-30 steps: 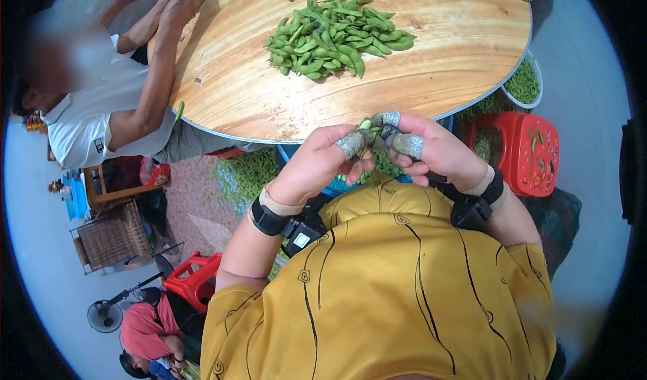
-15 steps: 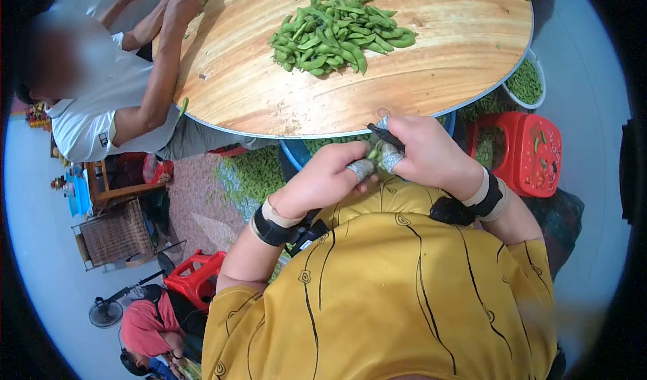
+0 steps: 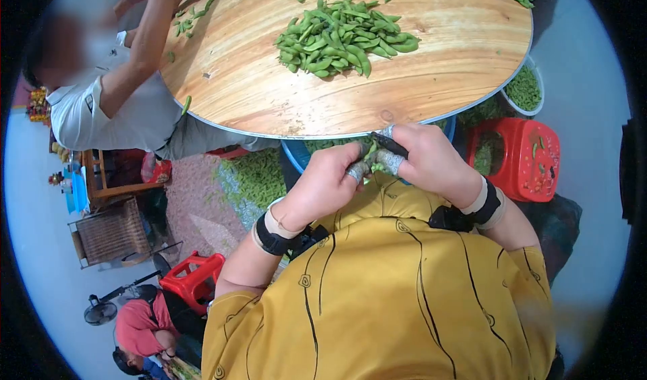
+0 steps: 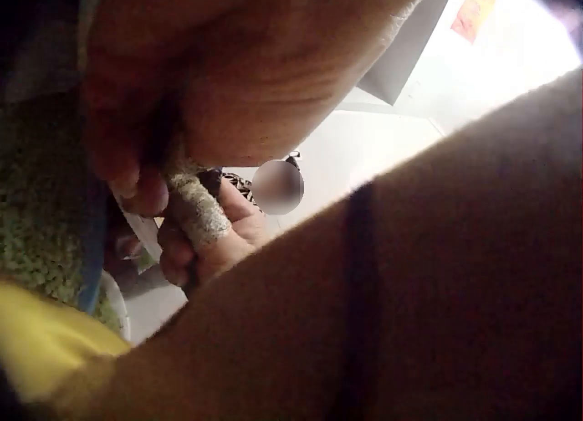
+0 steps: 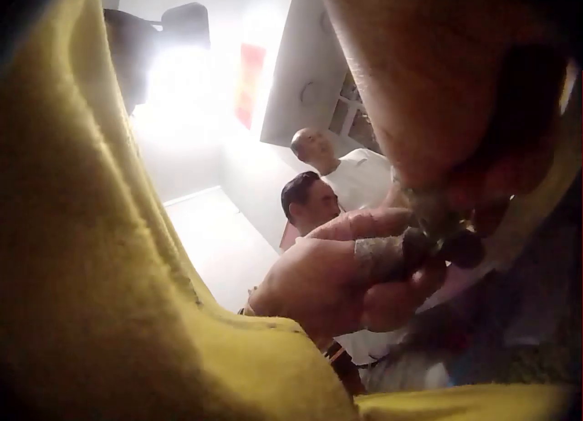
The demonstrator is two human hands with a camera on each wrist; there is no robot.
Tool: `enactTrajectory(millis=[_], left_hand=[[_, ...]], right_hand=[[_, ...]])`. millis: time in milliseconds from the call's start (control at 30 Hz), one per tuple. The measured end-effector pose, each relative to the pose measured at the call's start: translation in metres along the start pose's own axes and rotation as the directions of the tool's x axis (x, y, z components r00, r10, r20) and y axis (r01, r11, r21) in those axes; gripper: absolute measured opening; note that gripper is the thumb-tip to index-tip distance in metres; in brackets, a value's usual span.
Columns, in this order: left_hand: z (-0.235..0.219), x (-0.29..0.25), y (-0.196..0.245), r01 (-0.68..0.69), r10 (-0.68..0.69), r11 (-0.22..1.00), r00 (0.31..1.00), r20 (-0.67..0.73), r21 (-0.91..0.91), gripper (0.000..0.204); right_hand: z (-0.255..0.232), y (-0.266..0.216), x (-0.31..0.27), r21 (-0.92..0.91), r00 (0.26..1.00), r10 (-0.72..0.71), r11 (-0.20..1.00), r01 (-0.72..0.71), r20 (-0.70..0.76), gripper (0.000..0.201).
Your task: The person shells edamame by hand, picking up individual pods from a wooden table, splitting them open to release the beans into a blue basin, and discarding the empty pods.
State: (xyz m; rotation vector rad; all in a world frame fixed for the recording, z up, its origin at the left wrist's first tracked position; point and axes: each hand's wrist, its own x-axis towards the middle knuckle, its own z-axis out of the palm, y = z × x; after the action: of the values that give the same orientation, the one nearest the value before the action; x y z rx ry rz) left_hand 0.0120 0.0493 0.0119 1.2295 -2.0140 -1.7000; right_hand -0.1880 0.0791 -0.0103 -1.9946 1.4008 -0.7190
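Note:
My left hand (image 3: 322, 178) pinches a green edamame pod (image 3: 370, 159) just off the table's near edge, its tip wrapped in grey tape. Against it works my right hand (image 3: 435, 161), thumb and a finger also taped, gripping a slim black object (image 3: 393, 144) whose kind I cannot tell. The taped fingers of both hands meet at the pod. In the right wrist view the left hand (image 5: 328, 266) shows tape round a finger; the pod is mostly hidden there. A heap of edamame pods (image 3: 340, 43) lies on the wooden table (image 3: 236, 77).
Below my hands stands a blue basin (image 3: 294, 156) with green contents, partly hidden by the table. To the right are a red stool (image 3: 542, 154) and a white tub (image 3: 540, 87) of green beans. A person in a white shirt (image 3: 135, 110) sits at the left.
My hands have turned inward and now press together round the pod, the black object showing more clearly. The person at left has shifted their arms, and several pods now show on the table there.

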Motion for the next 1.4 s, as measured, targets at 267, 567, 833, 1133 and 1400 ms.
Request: enactTrajectory(millis=[267, 567, 833, 1133, 1400], left_hand=[[-0.008, -0.007, 0.005, -0.125, 0.131, 0.991, 0.983, 0.131, -0.05, 0.009], [-0.013, -0.013, -0.039, 0.022, 0.033, 0.963, 0.979, -0.199, 0.27, 0.019], [-0.007, -0.007, -0.007, -0.439, 0.438, 0.874, 0.897, 0.054, 0.208, 0.006], [-0.023, -0.003, 0.01, -0.007, 0.214, 0.833, 0.926, 0.31, -0.553, 0.014], [-0.056, -0.036, -0.032, -0.117, 0.173, 0.843, 0.983, -0.058, 0.525, 0.021]], right_hand=[[0.002, 0.001, -0.005, 0.28, 1.0, -0.012, 0.96, 0.007, 0.018, 0.027], [0.003, -0.005, -0.002, -0.114, 0.995, -0.02, 0.993, 0.031, 0.097, 0.016], [-0.013, -0.015, 0.01, 0.102, 0.97, -0.092, 0.992, 0.071, 0.223, 0.031], [-0.032, -0.028, 0.01, 0.755, 0.885, 0.146, 0.473, -0.454, 0.442, 0.025], [-0.021, -0.008, 0.014, 0.188, 0.926, -0.013, 0.98, -0.063, 0.378, 0.032]])
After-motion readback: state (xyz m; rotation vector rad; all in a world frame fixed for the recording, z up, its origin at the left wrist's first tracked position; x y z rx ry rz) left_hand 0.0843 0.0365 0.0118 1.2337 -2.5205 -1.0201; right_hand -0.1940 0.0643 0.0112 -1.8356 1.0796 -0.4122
